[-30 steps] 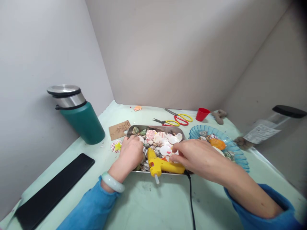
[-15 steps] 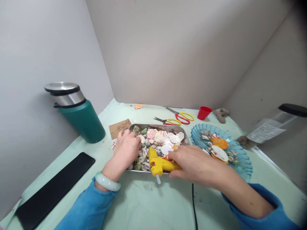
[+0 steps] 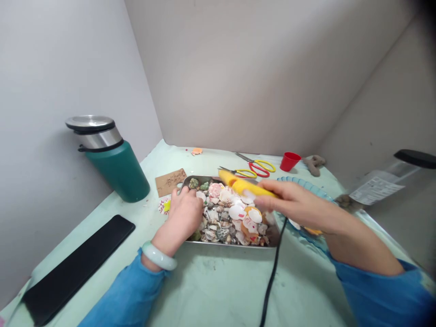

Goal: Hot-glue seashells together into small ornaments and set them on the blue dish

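My right hand [image 3: 289, 197] is closed round the handle of a yellow hot glue gun [image 3: 243, 184], held up over the tray and blurred by motion. A black cord [image 3: 272, 281] hangs from it down to the table. The shallow metal tray [image 3: 235, 245] is full of small seashells [image 3: 221, 222], with flat white and pink shells on top. At its left end my left hand [image 3: 185, 211] is curled downward, its fingertips hidden among or behind the shells, so what they hold cannot be made out. A pale bangle [image 3: 159, 256] sits on the left wrist.
On the left stand a green bottle [image 3: 117, 170] and a long black flat object [image 3: 81, 268]. Behind the tray lie a brown card [image 3: 170, 181], two pairs of scissors [image 3: 259, 168] and a red cup [image 3: 290, 161]. A blue scalloped plate [image 3: 304, 182] is partly behind my right arm.
My right hand has lifted the hot glue gun from the tray's front edge, up and away from me. The cord swung up with it. My left hand shifted slightly right, still curled.
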